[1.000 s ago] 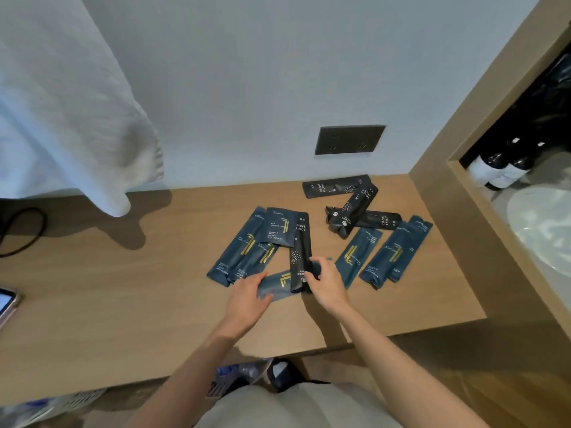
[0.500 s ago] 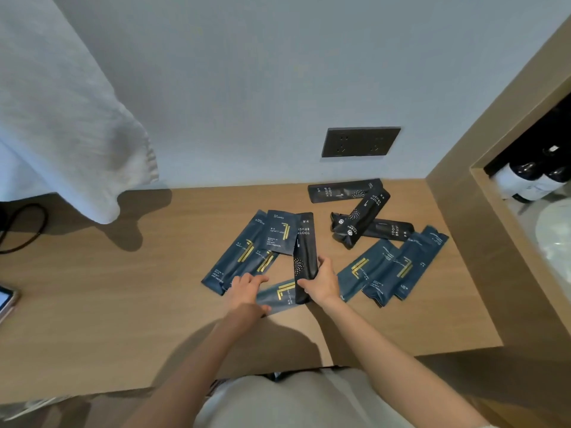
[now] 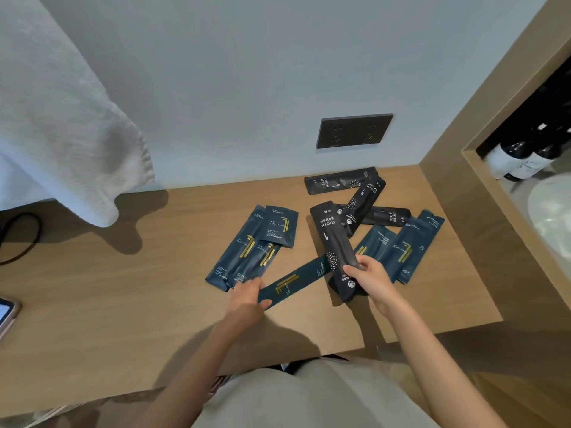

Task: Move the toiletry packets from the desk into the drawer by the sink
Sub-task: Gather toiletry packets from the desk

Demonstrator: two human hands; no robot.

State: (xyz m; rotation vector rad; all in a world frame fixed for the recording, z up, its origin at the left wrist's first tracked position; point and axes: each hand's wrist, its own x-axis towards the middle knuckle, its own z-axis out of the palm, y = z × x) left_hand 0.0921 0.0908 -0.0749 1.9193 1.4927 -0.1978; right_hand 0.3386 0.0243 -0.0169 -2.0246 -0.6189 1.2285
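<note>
Several dark toiletry packets lie scattered on the wooden desk [image 3: 123, 304]. My left hand [image 3: 245, 299] pinches the near end of a long blue packet with a gold mark [image 3: 293, 284]. My right hand [image 3: 372, 281] grips a black toothbrush packet [image 3: 335, 242], lifted and tilted above the desk. A group of blue packets [image 3: 256, 245] lies to the left of my hands. More blue packets [image 3: 408, 245] lie to the right, and black toothbrush packets [image 3: 340, 182] sit near the wall. The drawer is not in view.
A white towel [image 3: 61, 118] hangs at the upper left. A dark wall socket [image 3: 353, 130] sits above the packets. A phone [image 3: 6, 313] lies at the desk's left edge, a black cable [image 3: 21, 236] behind it. At right, dark bottles [image 3: 519, 159] stand by a white sink [image 3: 550, 211].
Both hands have picked packets out of the pile: the left now pulls the long blue packet free, and the right has raised the black toothbrush packet off the desk.
</note>
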